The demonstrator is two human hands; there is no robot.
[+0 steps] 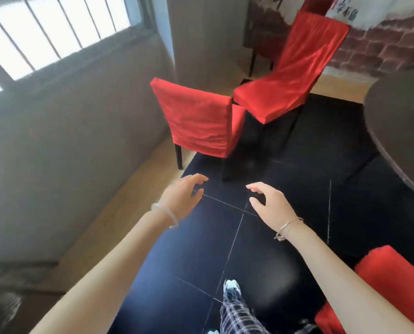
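Both my arms reach forward over a dark tiled floor. My left hand hangs in the air with loosely curved fingers and holds nothing; a pale bangle sits on its wrist. My right hand is likewise relaxed and holds nothing, with a thin bracelet on the wrist. A red-covered chair stands just beyond both hands with its back towards me; neither hand touches it. A second red-covered chair stands behind it, its seat close to the first chair's seat.
A round dark table fills the right edge. Another red chair back is at the lower right. A grey wall with a barred window runs along the left. My shoe and checked trouser leg show below.
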